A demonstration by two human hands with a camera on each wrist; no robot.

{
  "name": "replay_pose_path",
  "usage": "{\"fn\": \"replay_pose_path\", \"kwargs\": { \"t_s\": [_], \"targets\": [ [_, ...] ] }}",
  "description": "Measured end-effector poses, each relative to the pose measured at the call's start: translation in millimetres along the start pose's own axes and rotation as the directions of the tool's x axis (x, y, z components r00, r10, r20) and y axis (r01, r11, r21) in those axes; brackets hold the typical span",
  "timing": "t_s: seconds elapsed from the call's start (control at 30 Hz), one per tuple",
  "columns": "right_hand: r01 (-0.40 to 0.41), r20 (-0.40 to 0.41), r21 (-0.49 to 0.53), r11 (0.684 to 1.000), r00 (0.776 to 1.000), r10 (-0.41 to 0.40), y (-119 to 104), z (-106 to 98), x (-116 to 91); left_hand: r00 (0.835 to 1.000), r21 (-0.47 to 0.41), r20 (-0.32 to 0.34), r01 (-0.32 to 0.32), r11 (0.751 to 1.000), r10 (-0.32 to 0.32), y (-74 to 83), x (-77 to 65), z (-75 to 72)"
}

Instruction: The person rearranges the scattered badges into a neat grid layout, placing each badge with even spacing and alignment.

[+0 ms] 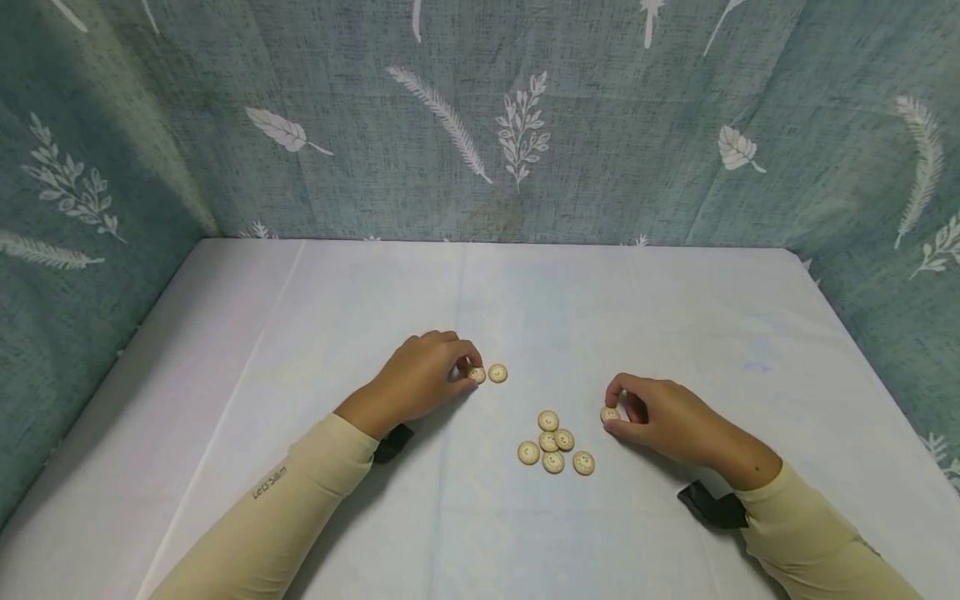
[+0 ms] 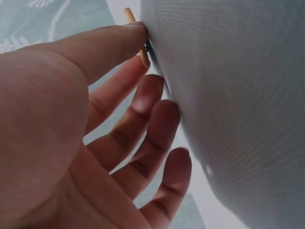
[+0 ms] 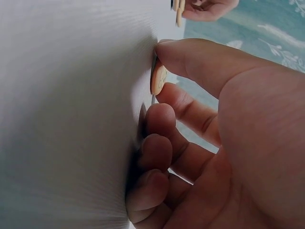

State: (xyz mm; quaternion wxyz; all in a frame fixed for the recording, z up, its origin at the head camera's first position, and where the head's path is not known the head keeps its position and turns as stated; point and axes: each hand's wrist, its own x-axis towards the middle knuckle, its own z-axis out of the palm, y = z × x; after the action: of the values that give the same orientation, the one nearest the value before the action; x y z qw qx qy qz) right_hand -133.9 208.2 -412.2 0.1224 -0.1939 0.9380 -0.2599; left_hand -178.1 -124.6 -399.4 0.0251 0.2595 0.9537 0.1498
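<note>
Right now the left hand point(image 1: 416, 379) pinches a pale disc point(image 1: 477, 376) just below frame centre — the right hand point(image 1: 671, 417) pinches another disc point(image 1: 609, 414), right of centre — with six discs point(image 1: 549, 442) between, lower down.

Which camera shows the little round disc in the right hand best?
The right wrist view: the disc looks biggest there, tilted, pinched by the right hand, with dark markings showing. The head view shows it small and partly covered by that hand. The left wrist view doesn't show it.
</note>
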Motion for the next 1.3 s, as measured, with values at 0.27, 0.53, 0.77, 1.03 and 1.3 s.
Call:
{"fn": "replay_pose_path", "kwargs": {
  "t_s": [0.27,0.53,0.77,1.03,1.3],
  "targets": [
    [0.006,-0.006,-0.002,1.0,1.0,-0.006,-1.0,0.4,-0.5,1.0,-0.011,0.007,0.005,1.0,-0.005,0.2,-0.3,-0.7],
    [0.0,-0.015,-0.014,1.0,1.0,-0.001,-2.6,-0.4,-0.3,1.0,-0.01,-0.007,-0.008,1.0,0.008,0.0,-0.1,-1.7],
    [-0.012,-0.004,-0.012,1.0,1.0,0.012,-1.8,1.2,-1.2,0.999,-0.028,0.027,0.018,0.999,-0.017,-1.1,-0.1,1.3],
    [-0.004,-0.008,-0.013,1.0,1.0,0.004,-2.1,1.5,-0.8,1.0,-0.035,0.024,0.021,0.999,-0.02,-1.6,-0.9,2.1],
    [0.006,-0.005,-0.009,1.0,1.0,-0.006,-1.4,2.3,-0.8,1.0,-0.004,-0.013,-0.011,1.0,0.01,-0.5,-3.2,1.8]
  ]
}}
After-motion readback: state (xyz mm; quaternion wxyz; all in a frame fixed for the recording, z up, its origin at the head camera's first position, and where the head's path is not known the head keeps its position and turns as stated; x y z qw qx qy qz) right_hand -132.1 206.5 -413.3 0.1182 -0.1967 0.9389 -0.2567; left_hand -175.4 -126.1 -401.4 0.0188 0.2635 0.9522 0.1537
